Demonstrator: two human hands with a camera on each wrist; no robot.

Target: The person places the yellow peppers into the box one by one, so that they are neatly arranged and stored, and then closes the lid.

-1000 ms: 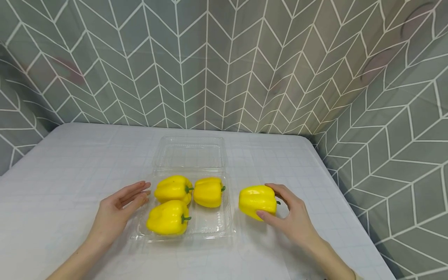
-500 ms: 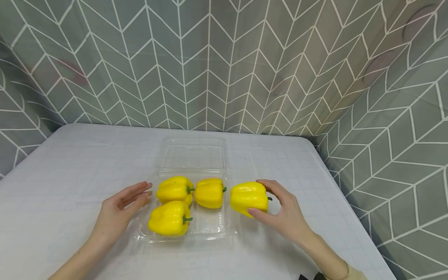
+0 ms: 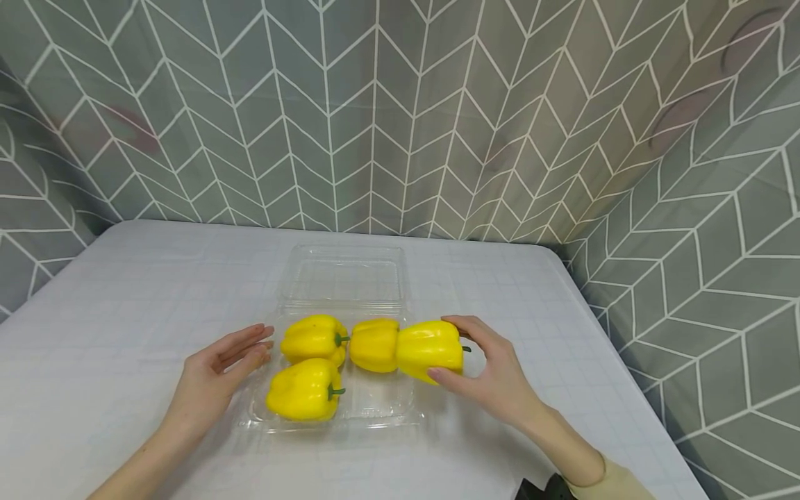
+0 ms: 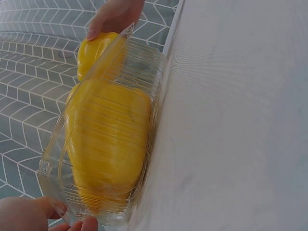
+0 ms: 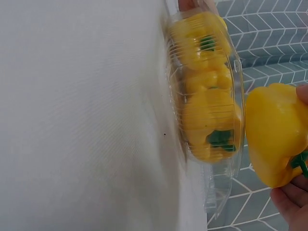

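Note:
A clear plastic clamshell container [image 3: 381,399] lies on the table with its lid folded back. Three yellow bell peppers sit inside: one back left [image 3: 309,338], one front left [image 3: 300,390], one back right [image 3: 373,345]. At the container's left edge is my left hand [image 3: 215,371], its fingers extended and their tips against the rim [image 4: 50,166]. My right hand [image 3: 494,375] grips a fourth yellow bell pepper [image 5: 272,132] between thumb and fingers. That pepper is held over the container's right edge, its green stem pointing right. It partly covers the back-right pepper in the head view.
The open lid [image 3: 342,274] lies flat behind the container. A white cloth covers the table [image 3: 156,292]. Grey curtains [image 3: 400,118] with white zigzag lines stand behind and on the right. A black object [image 3: 544,488] shows by the right sleeve.
My right hand has moved left with the bell pepper, from beside the container to over its right edge. The left hand and the other peppers have stayed in place.

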